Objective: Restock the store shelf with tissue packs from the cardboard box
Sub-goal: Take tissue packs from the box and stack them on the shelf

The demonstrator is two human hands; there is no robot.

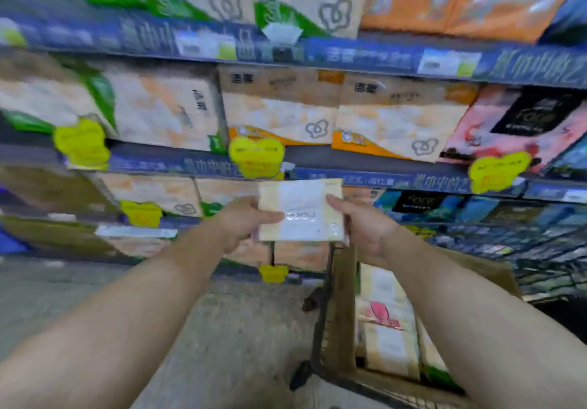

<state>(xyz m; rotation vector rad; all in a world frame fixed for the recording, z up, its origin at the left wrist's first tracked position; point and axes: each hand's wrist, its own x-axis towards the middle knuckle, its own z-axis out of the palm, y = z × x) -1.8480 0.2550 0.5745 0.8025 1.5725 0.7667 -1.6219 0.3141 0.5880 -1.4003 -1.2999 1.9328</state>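
A cream and white tissue pack (301,211) is held up in front of the shelves, at the height of the lower shelf rail. My left hand (244,221) grips its left edge, thumb lying across the front. My right hand (365,221) grips its right edge, thumb on the top corner. Below my right forearm stands the open cardboard box (341,313), with more tissue packs (386,323) inside it. The store shelf (349,56) fills the view ahead, its blue rails carrying stocked tissue bundles.
Yellow price tags (255,156) hang off the shelf rails. The box rests on a black metal cart frame (320,319). Grey concrete floor (222,329) lies at the lower left. Blue and black packs (444,205) fill the right lower shelf.
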